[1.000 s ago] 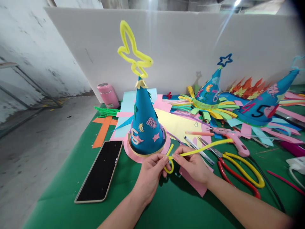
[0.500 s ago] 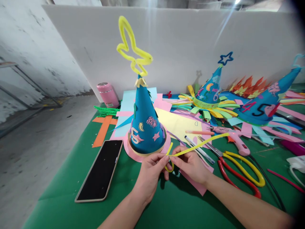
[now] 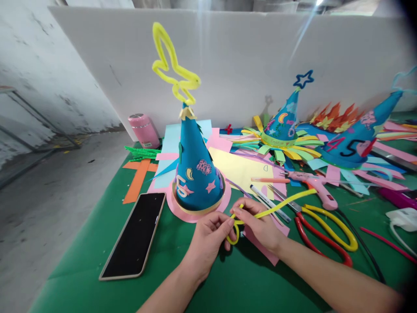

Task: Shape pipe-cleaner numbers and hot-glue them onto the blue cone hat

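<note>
A yellow pipe cleaner is bent into a small loop at one end, with its long straight end pointing right. My left hand pinches it beside the loop. My right hand is closed on it too, thumb and fingertips at the short upper end; the exact grip is partly hidden. Just behind my hands stands a blue paper cone hat with pink stars, a yellow moon and a pink brim. On its tip leans a yellow pipe-cleaner outline.
A phone lies at left, near a pink bottle. At right are scissors, a pink glue gun and its cable. Two decorated cone hats and paper strips stand farther back against a white board.
My right fingers have shifted up to the short end of the pipe cleaner, which now crosses close by the loop. The long end has tilted slightly. The view has moved a little right.
</note>
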`<state>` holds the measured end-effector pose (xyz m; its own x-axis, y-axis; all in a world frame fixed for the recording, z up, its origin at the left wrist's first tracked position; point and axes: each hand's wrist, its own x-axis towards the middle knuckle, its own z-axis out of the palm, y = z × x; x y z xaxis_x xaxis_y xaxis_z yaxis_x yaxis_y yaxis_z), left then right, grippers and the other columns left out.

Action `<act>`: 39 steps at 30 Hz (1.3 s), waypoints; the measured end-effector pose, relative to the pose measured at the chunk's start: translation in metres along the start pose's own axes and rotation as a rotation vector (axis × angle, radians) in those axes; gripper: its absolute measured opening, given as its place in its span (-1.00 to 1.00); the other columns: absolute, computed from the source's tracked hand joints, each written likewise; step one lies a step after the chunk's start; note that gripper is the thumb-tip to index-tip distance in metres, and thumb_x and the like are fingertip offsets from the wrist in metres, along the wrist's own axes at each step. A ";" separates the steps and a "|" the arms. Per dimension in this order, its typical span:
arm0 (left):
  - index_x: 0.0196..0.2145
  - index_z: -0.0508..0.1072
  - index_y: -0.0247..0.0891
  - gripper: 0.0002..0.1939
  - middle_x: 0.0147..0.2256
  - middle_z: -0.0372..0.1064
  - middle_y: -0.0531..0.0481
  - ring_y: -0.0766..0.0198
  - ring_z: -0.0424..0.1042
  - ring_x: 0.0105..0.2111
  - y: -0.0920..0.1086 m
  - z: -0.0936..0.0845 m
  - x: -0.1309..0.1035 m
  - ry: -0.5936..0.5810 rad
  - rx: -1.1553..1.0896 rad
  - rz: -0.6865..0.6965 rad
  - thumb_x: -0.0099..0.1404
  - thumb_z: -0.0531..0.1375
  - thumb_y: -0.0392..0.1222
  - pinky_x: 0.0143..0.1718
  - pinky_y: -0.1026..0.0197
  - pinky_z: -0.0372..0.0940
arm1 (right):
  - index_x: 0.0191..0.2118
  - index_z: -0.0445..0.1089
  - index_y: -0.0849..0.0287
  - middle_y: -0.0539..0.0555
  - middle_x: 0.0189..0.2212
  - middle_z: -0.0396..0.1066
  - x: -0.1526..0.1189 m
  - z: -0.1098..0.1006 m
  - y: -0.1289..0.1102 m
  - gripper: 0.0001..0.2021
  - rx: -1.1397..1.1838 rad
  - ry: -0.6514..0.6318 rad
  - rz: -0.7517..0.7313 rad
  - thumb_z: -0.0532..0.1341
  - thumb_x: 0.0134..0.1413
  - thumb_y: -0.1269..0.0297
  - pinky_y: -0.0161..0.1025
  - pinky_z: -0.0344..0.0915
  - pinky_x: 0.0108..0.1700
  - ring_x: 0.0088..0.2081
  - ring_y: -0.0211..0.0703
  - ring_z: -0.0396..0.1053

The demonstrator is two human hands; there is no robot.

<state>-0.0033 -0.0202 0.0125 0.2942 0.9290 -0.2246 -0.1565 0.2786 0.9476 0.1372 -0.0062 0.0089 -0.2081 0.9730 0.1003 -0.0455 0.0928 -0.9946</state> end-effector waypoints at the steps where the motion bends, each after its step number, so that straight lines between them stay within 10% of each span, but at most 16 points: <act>1: -0.55 0.32 -0.33 -0.77 -0.65 0.29 0.07 0.46 0.19 -0.67 0.000 0.000 0.000 0.011 0.004 0.002 0.13 0.16 -0.11 -0.65 0.39 0.06 | -0.49 0.28 0.20 -0.05 -0.57 0.21 0.000 -0.001 0.001 -0.83 -0.006 0.010 0.015 0.11 0.06 0.26 -0.40 0.13 -0.54 -0.53 -0.34 0.15; 8: -0.56 0.30 -0.34 -0.76 -0.64 0.28 0.07 0.48 0.17 -0.66 0.000 -0.001 -0.002 0.061 0.030 0.007 0.14 0.16 -0.12 -0.65 0.41 0.04 | -0.44 0.30 0.19 -0.05 -0.55 0.17 0.002 -0.003 0.005 -0.84 -0.002 0.024 0.048 0.14 0.03 0.21 -0.41 0.14 -0.58 -0.53 -0.33 0.14; 13: -0.58 0.29 -0.34 -0.77 -0.66 0.25 0.08 0.49 0.16 -0.65 0.002 -0.002 -0.002 0.104 -0.019 0.009 0.12 0.18 -0.15 -0.65 0.43 0.00 | -0.01 0.14 0.03 0.02 -0.25 0.18 0.003 -0.005 0.003 -0.59 0.048 0.052 -0.066 0.18 -0.03 0.29 -0.31 0.23 -0.34 -0.38 -0.30 0.17; 21: -0.57 0.27 -0.31 -0.80 -0.69 0.24 0.10 0.47 0.17 -0.64 0.017 -0.013 -0.001 0.035 -0.419 -0.018 0.12 0.18 -0.20 -0.62 0.41 -0.02 | 0.12 -0.02 0.02 0.13 -0.08 0.11 0.010 -0.036 -0.012 -0.43 -0.046 0.116 -0.412 0.11 -0.03 0.06 -0.09 0.19 -0.09 -0.09 -0.04 0.14; 39: -0.58 0.28 -0.32 -0.78 -0.68 0.26 0.09 0.45 0.19 -0.64 0.004 -0.008 -0.002 -0.044 -0.115 -0.028 0.14 0.17 -0.18 -0.57 0.36 0.04 | -0.17 0.40 0.11 0.09 -0.33 0.32 0.009 -0.030 -0.008 -0.77 -0.887 -0.099 -0.690 0.14 0.03 0.43 -0.20 0.25 -0.30 -0.29 -0.18 0.27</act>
<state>-0.0126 -0.0193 0.0149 0.3403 0.9098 -0.2378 -0.2538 0.3324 0.9084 0.1651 0.0083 0.0168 -0.4855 0.6377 0.5980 0.5208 0.7604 -0.3880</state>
